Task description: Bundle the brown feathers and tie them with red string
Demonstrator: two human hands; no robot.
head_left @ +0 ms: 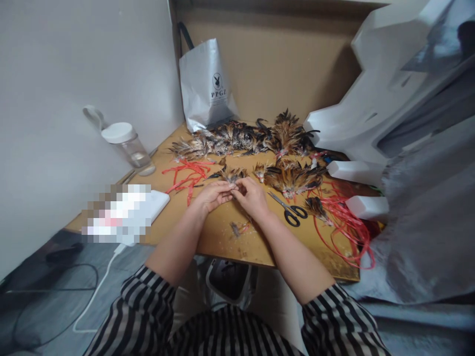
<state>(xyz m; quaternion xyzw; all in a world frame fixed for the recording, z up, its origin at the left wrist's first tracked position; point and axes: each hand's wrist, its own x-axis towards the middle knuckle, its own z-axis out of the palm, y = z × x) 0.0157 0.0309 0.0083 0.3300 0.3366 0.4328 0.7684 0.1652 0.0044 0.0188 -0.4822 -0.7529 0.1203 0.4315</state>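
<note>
Small brown-and-black feather bunch (233, 174): pinched at its base by left hand (214, 196) and right hand (252, 198), both nearly closed. Black-handled metal scissors (291, 215): laid just right of right hand.

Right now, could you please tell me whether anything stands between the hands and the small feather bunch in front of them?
Nothing visible does: the left hand and right hand meet at the near end of the feather bunch. The scissors lie to the right, out of the way.

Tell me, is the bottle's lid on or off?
On: the white lid sits on top of the clear bottle, covering its mouth.
</note>
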